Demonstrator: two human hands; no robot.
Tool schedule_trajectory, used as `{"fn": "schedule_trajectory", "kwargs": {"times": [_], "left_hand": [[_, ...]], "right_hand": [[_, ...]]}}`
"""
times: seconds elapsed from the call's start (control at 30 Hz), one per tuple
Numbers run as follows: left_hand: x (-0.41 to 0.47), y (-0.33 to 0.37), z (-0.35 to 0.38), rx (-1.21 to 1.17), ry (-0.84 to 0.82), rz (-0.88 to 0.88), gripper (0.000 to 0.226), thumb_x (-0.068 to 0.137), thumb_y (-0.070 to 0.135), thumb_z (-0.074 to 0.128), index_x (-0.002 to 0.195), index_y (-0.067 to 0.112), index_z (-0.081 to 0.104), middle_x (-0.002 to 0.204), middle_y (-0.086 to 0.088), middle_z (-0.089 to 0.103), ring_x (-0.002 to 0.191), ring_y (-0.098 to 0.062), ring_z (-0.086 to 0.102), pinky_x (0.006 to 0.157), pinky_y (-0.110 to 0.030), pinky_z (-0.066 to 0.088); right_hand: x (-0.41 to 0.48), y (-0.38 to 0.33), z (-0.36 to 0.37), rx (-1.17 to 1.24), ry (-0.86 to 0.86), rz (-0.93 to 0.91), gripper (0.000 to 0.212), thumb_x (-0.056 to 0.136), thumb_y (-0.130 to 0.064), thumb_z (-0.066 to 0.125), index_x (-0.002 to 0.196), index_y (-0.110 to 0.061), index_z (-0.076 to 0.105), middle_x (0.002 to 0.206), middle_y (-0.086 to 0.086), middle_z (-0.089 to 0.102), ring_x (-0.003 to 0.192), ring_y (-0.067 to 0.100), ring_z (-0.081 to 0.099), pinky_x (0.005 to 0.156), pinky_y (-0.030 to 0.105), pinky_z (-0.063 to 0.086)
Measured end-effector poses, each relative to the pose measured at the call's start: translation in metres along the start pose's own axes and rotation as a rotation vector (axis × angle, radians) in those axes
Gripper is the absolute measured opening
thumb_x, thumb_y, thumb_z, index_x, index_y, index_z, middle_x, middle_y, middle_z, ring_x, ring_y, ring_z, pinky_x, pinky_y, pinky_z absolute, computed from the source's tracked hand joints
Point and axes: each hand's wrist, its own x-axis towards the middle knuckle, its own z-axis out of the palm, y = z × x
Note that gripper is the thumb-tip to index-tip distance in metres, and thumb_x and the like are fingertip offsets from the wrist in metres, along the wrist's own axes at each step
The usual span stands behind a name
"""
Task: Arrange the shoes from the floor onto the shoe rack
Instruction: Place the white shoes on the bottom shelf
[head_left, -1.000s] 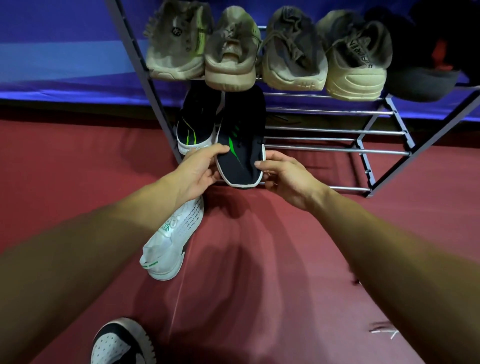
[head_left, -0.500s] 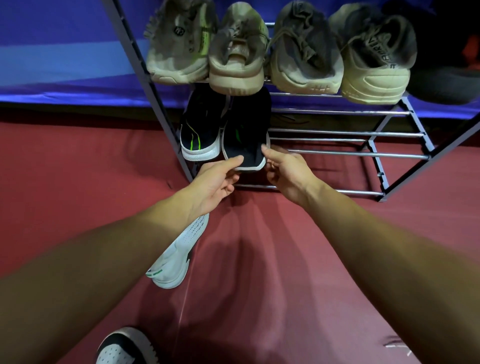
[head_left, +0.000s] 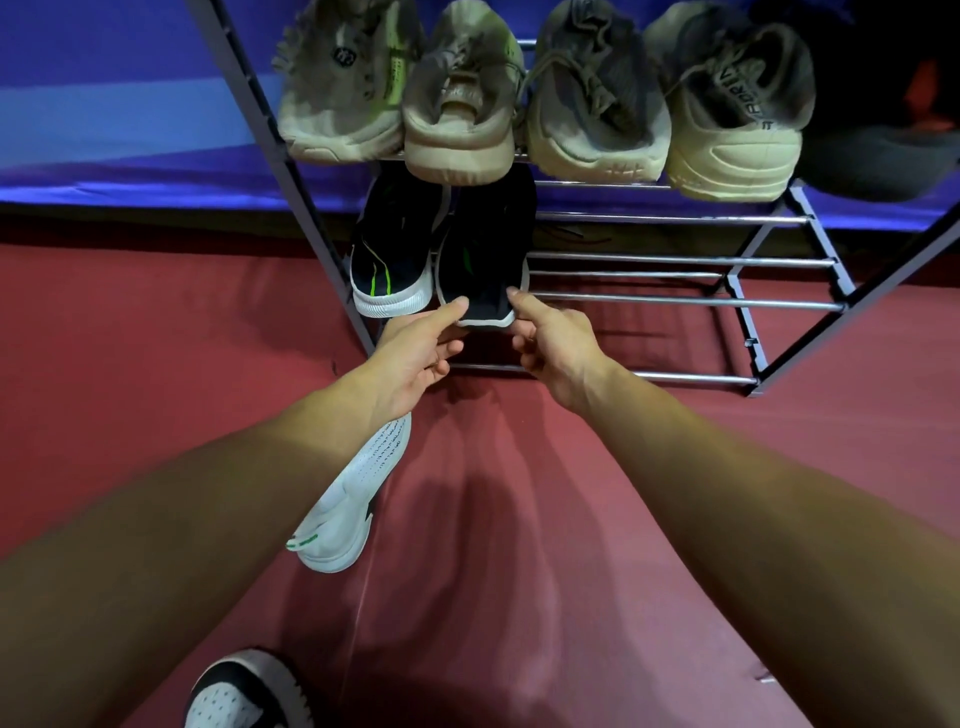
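A black shoe (head_left: 485, 260) is held at its near end by both hands, at the front edge of the lower tier of the shoe rack (head_left: 675, 302). It is laid along the rails at the tier's left end, just beside a green-striped black shoe (head_left: 389, 265) that is set against the rack's left post. The near rim of the black shoe is pinched by the left hand (head_left: 415, 358): the thumb is laid on top and the fingers (head_left: 445, 349) are curled underneath. The same rim is pinched on its right side by the right hand (head_left: 558, 353), with the thumb above and the fingers (head_left: 524, 344) curled below.

The front edge of the upper tier is lined by four worn beige shoes (head_left: 457, 104), and a dark shoe (head_left: 878, 161) is seen at its right end. On the red floor (head_left: 519, 545) a white shoe (head_left: 348, 509) is seen near the rack's front left corner, partly hidden by the left forearm. A black-and-white shoe (head_left: 239, 691) is seen well apart from it, cut off by the lower edge of the view.
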Motion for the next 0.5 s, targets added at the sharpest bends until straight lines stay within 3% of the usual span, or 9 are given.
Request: {"fn": "schedule_trajectory", "kwargs": {"times": [0.07,0.13,0.37,0.43,0.5], "left_hand": [[-0.003,-0.002,-0.007,0.024,0.001,0.001,0.018,0.086,0.037,0.075,0.093,0.021,0.072,0.083,0.005,0.067,0.071,-0.009,0.057,0.059,-0.021,0.036],[-0.007,-0.005,-0.014,0.056,0.011,0.001,0.02,0.087,0.038,0.074,0.094,0.019,0.075,0.083,0.005,0.066,0.072,-0.009,0.056,0.06,-0.021,0.036],[-0.024,-0.022,-0.055,0.209,0.075,-0.035,0.027,0.092,0.029,0.069,0.105,0.007,0.074,0.082,0.003,0.066,0.073,-0.009,0.058,0.06,-0.02,0.038],[-0.026,-0.033,-0.072,0.342,0.119,-0.074,0.021,0.09,0.026,0.069,0.1,0.008,0.073,0.084,0.0,0.066,0.069,-0.009,0.058,0.055,-0.019,0.037],[-0.028,-0.047,-0.092,0.484,0.172,-0.12,0.016,0.09,0.025,0.069,0.094,0.01,0.072,0.084,-0.001,0.067,0.06,-0.008,0.055,0.045,-0.017,0.034]], "right_hand": [[-0.005,0.004,0.002,-0.025,0.011,0.015,0.046,0.088,-0.047,0.07,0.108,-0.006,0.072,0.085,0.0,0.073,0.058,0.006,0.052,0.053,0.022,0.038],[-0.009,0.008,0.004,-0.034,0.022,0.035,0.042,0.088,-0.05,0.068,0.104,-0.011,0.071,0.093,0.003,0.079,0.06,0.007,0.054,0.053,0.022,0.039],[-0.035,0.032,0.015,-0.235,0.031,-0.067,0.061,0.094,-0.062,0.05,0.1,-0.005,0.072,0.084,0.011,0.078,0.058,0.011,0.055,0.06,0.024,0.041],[-0.041,0.041,0.021,-0.269,0.008,-0.06,0.062,0.095,-0.059,0.051,0.096,-0.001,0.071,0.081,0.013,0.075,0.052,0.008,0.053,0.054,0.02,0.042],[-0.048,0.05,0.028,-0.331,-0.047,-0.029,0.049,0.096,-0.051,0.056,0.091,-0.003,0.066,0.078,0.012,0.065,0.046,0.008,0.05,0.043,0.012,0.039]]}}
